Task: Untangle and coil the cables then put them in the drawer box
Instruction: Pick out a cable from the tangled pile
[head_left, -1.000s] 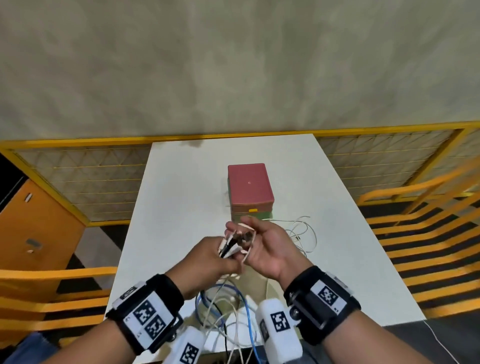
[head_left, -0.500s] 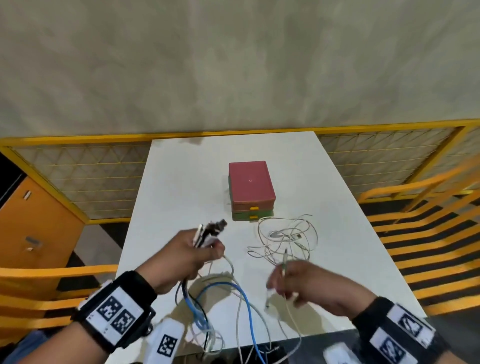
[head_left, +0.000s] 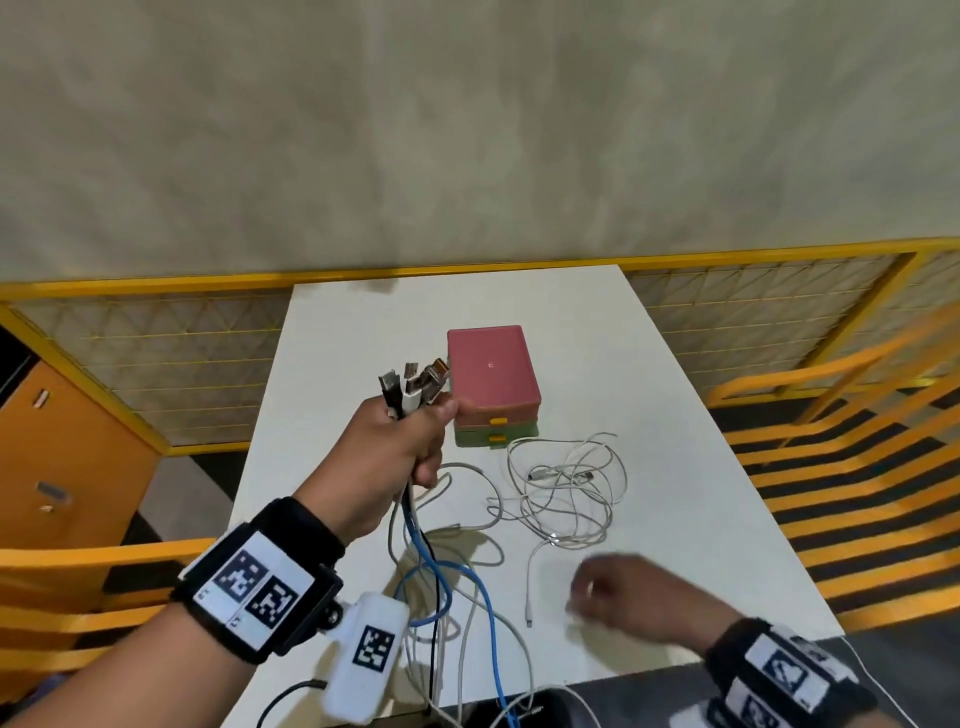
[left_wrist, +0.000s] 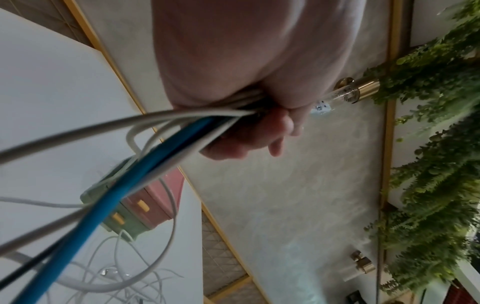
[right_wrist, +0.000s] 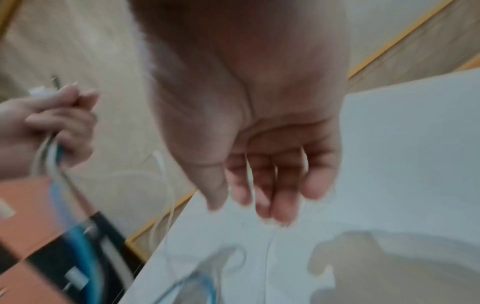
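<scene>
My left hand (head_left: 410, 436) is raised over the white table (head_left: 675, 415) and grips a bundle of cables just below their plugs (head_left: 415, 382), which stick up beside the drawer box (head_left: 491, 374). The box is pink on top and green below, both drawers closed. From the fist a blue cable (head_left: 470, 577), a black one and white ones hang down to the table's front edge; the left wrist view shows them leaving the curled fingers (left_wrist: 246, 131). A loose tangle of white cables (head_left: 566, 493) lies in front of the box. My right hand (head_left: 618, 592) hovers low near the front edge, blurred, fingers (right_wrist: 265, 191) relaxed and empty.
A white cable end (head_left: 530, 618) lies on the table left of my right hand. Yellow mesh railing (head_left: 156, 374) runs behind and beside the table. An orange cabinet (head_left: 62, 457) stands at the left and orange slatted rails (head_left: 857, 467) at the right.
The hands have parted. My left hand lifted the bundle up and away toward the box. My right hand let go of the white cable and moved right along the front edge.
</scene>
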